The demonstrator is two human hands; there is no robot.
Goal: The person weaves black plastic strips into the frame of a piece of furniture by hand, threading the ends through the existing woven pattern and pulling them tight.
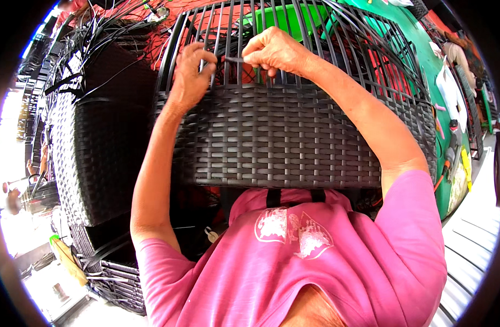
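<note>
A dark woven panel (pixel 277 136) of flat plastic strips stands in front of me, its long bare strips rising past the weave's upper edge. My right hand (pixel 274 52) is closed in a pinch over these upright strips. From its fingertips a short dark strip (pixel 233 59) reaches left, toward my other hand. My left hand (pixel 194 76) is at the left part of the uprights, fingers loosely bent, with a gap between thumb and forefinger. Motion blurs it slightly, and whether it touches the strip's end is unclear.
On the left stands another dark woven piece (pixel 116 141), with loose black strips (pixel 92 49) tangled above it. Behind the uprights is a bright green container (pixel 288 20) on a red surface. Tools with a yellow handle (pixel 466 168) lie at the right edge, near a white bag (pixel 450 95).
</note>
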